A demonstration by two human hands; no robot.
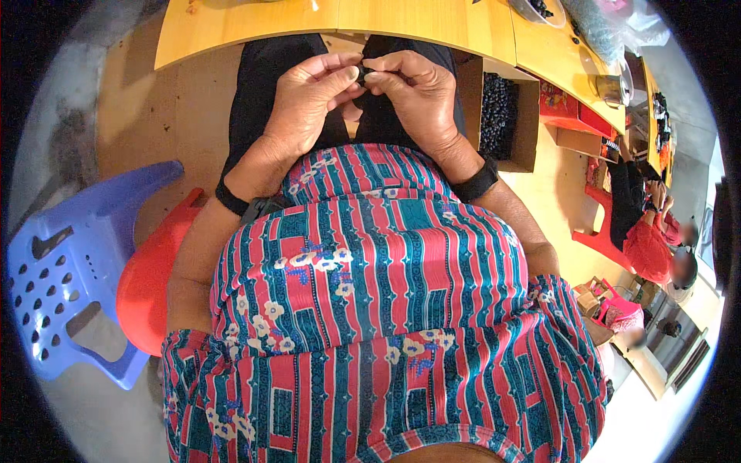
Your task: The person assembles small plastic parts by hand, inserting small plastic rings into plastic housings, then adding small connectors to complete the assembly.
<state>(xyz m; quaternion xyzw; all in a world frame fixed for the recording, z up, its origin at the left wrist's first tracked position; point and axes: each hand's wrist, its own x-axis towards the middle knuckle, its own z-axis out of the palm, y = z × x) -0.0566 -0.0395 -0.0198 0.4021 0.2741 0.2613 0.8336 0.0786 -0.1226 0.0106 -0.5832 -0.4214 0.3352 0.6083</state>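
A small black part [361, 75] is pinched between my two hands above my lap, just short of the table's front edge. Thumb and forefinger of my left hand [312, 96] close on it from the left. From the right, the fingertips of my right hand [417, 92] grip it as well. Its exact kind is too small to make out, and the fingertips cover much of it. Dark bands circle both wrists.
The yellow wooden table [255, 23] runs ahead of me. At right stands a cardboard box [525, 123] of small dark parts. A red box [571, 112] and metal cup [610, 91] lie beyond. A blue plastic stool [77, 270] and red seat [158, 278] stand left. Other people sit far right.
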